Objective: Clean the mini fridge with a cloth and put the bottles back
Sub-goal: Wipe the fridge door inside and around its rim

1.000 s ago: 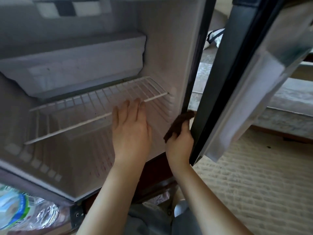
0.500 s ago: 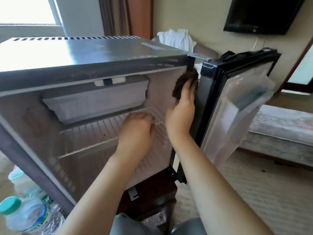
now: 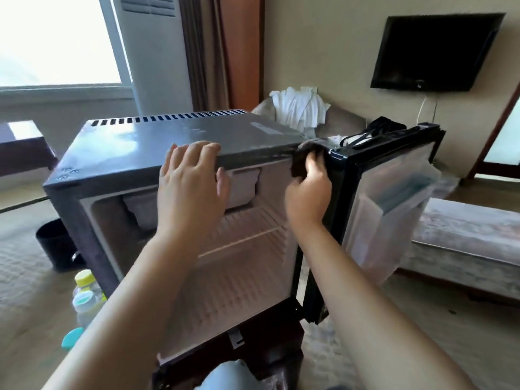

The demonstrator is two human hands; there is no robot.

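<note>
The mini fridge [image 3: 174, 142] stood with its door [image 3: 394, 209] swung wide open to the right. The interior was exposed: a white wire shelf [image 3: 247, 237] sat across the middle, and a freezer box [image 3: 242, 187] hung under the top panel. No bottle showed on the visible part of the shelf.

Left hand [image 3: 191, 187]: fingers straight and together, laid flat over the front top edge of the cabinet, thumb pointing down across the opening. It held nothing.

Right hand [image 3: 309, 192]: fingers curled round a dark cloth [image 3: 299, 161], which was pressed against the upper right corner of the cabinet, just beside the door hinge. Part of the cloth was hidden behind the fingers.

The bottles [image 3: 84, 294] stood on the carpeted floor [image 3: 25, 277] at the lower left of the fridge, outside it. One had a yellow-green cap and others had teal caps; the left forearm covered part of the group, so their number could not be told.

A black bin [image 3: 56, 243] stood on the floor behind the bottles, near the left wall of the fridge. A dark television [image 3: 433, 52] was mounted on the far wall, and a white garment [image 3: 295, 108] lay heaped on a seat behind the fridge.
</note>
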